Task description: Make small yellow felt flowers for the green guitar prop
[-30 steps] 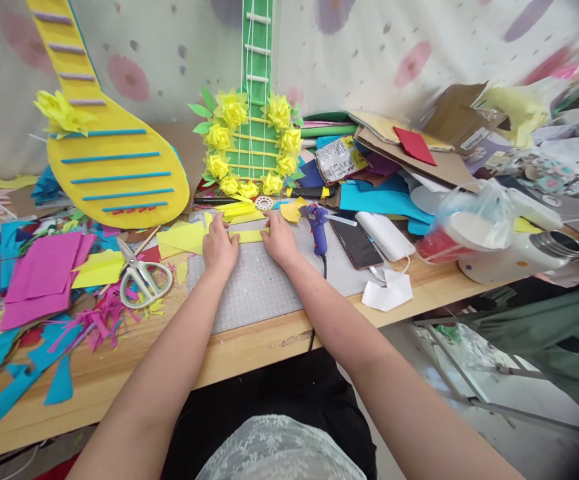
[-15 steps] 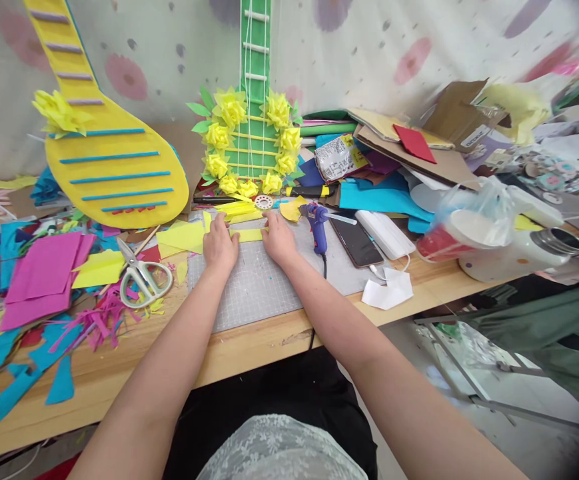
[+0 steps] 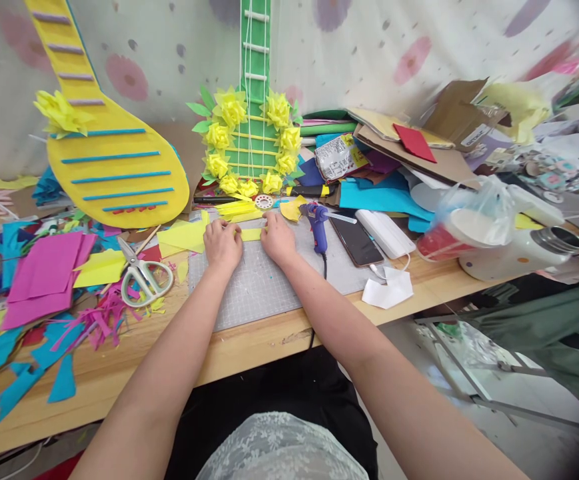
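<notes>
While both hands [image 3: 223, 247] [image 3: 278, 239] grasp a yellow strip [image 3: 252, 235], a clear bag [image 3: 496, 200] holds a cup [image 3: 442, 243] beside an uncapped bottle [image 3: 506, 257].

No word or number can be read for certain. Beyond the right fingers [image 3: 270, 219] and off to their right, a silver packet [image 3: 333, 160] carries dense dark print, too small to make out. Farther right, a white label [image 3: 475, 137] on a brown cardboard box [image 3: 452, 113] bears a short line of bold dark letters, too blurred to spell. To the left of the left fingers [image 3: 215, 230], just beside the scissors [image 3: 138, 263], some pink strokes [image 3: 169, 263] resemble handwriting, but I cannot tell what they say.
</notes>
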